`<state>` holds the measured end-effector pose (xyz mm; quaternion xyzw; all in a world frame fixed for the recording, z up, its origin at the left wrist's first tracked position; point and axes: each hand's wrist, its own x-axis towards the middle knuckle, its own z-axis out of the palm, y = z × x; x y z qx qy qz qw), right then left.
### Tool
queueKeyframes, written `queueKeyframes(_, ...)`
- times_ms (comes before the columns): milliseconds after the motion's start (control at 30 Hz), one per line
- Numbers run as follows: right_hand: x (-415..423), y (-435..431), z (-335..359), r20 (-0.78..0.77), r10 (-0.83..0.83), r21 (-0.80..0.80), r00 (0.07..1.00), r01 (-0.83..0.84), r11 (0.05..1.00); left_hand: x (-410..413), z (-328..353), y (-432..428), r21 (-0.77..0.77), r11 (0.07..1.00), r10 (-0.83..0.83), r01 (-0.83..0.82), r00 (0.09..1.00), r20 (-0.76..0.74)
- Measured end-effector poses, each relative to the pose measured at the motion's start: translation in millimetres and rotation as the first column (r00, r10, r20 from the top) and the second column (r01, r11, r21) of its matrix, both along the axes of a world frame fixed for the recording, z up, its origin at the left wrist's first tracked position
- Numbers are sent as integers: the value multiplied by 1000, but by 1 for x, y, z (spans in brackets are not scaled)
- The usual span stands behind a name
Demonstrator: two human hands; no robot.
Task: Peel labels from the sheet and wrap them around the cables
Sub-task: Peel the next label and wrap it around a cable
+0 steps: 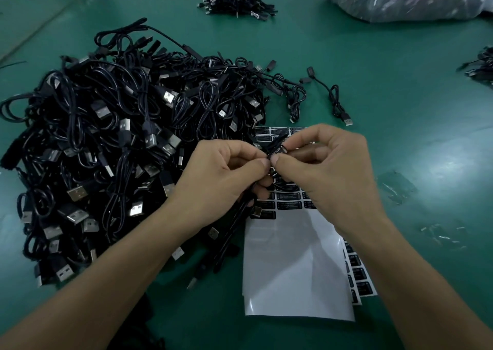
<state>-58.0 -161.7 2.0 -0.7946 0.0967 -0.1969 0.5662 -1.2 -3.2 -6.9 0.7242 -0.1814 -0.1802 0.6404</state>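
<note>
Both hands meet above the sheet (296, 264), so the next label is near. The fingers (256, 164) of the left hand (221, 173) and the right hand (325, 168) are closed, pinching a label (277, 150) around one cable (230, 239), likely to press it flat. The pile (106, 136) lies left of the sheet, within reach.

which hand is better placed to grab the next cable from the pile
Left, probably. The left hand sits right beside the cable pile, which spreads out on its side. The right hand is over the label sheet, farther from the pile, better for peeling.
</note>
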Motion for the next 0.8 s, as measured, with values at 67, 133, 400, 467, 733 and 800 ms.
queueKeyframes(67,-1,0,1,7,8,-18,1000,-8,1000,0,-1,0,2,1000,10,-10,1000,8)
queueKeyframes(133,-2,1,1,13,13,-41,1000,-12,999,0,-2,0,1,1000,21,-21,1000,12)
queueKeyframes(400,-1,-2,1,-18,-33,-44,999,32,999,0,-1,0,-26,1000,13,-12,1000,16)
queueKeyframes(467,-1,-2,0,-24,-28,-31,999,28,999,0,0,1,-33,999,8,-8,1000,17)
queueKeyframes(733,3,-8,-3,-59,117,51,991,-114,992,0,1,2,-38,999,-14,16,999,39)
queueKeyframes(800,3,-8,-4,-46,124,49,991,-121,991,0,1,2,-16,1000,-25,26,998,53)
